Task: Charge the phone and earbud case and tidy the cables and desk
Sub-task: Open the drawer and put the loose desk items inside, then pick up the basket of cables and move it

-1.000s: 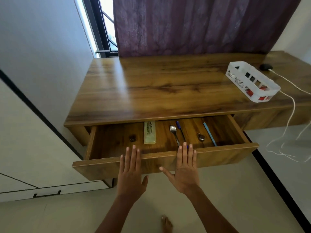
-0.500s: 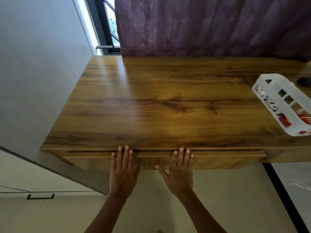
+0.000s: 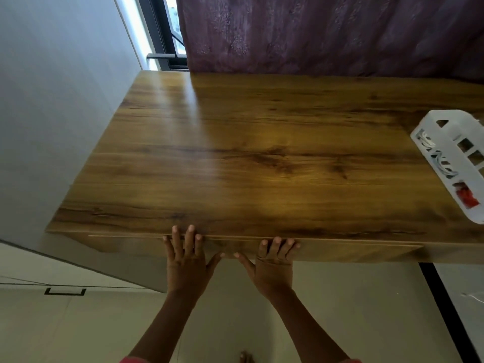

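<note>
Head view. A room corner, with a pale grey wall (image 3: 52,100) along 9 o'clock, a strip of bright window (image 3: 171,27) at 11, and a plum-coloured curtain (image 3: 327,35) hanging across 12 to 2, right down to the back edge of the furniture. Filling the middle: a glossy wood-grain desk (image 3: 262,153), bare over most of its top, with a sheen of daylight running from 11 toward the centre. At 3 o'clock, cut by the picture's edge, a white basket (image 3: 445,121) with cut-out sides, standing on the top near its right end. Inside it, a coiled white cable (image 3: 434,159) and, closer to the front, something red (image 3: 467,199) (too blurred to name). Below the top's front edge, from 8 round to 4, the drawer front (image 3: 353,254), pushed in with only a thin seam showing.

At 6 o'clock, both hands flat against that panel. Left hand (image 3: 187,265): fingers straight and a little fanned, tips reaching up over the seam onto the lip of the top, thumb stuck out toward the other hand. Right hand (image 3: 273,271): fingers straight and close together, tips at the seam, thumb stretched out to the left. Thumb tips near each other, not touching. Both palms pressing, nothing curled round anything.

Lower down, a pale floor (image 3: 353,310) from 5 to 7, the toes of a bare foot (image 3: 245,358) at 6 by the bottom edge, and at 8 a light cabinet (image 3: 39,271) with a black recessed handle (image 3: 65,292).
</note>
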The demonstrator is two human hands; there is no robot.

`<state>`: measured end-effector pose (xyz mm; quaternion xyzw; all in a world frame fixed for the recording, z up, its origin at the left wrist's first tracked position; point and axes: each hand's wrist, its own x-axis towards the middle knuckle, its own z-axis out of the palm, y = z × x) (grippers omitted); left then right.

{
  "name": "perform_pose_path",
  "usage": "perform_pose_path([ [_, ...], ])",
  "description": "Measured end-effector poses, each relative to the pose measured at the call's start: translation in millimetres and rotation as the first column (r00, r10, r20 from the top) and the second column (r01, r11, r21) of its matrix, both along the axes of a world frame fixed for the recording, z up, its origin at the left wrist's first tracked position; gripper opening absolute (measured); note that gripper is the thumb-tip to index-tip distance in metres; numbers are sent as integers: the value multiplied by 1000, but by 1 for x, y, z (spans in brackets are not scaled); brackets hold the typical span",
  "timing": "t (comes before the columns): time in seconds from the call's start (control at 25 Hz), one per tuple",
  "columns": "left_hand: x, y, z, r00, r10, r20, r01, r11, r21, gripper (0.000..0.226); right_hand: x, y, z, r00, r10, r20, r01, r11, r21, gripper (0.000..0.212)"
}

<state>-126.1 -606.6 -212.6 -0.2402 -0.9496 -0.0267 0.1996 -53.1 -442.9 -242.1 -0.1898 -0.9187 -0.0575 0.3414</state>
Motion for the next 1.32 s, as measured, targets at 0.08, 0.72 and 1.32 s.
perform_pose_path([
  [0.08,5,-1,6,1000,0,9,1,999,-33,76,1,-1,2,1000,12,7,-12,1000,-14,113],
  [0.72,113,82,104,977,-160,143,139,980,145,84,117,51,133,966,148,212,-100,970,-222,74],
  [1.32,162,421,167,797,-496,346,276,808,521,82,176,378,206,998,-62,-10,45,818,-574,79],
])
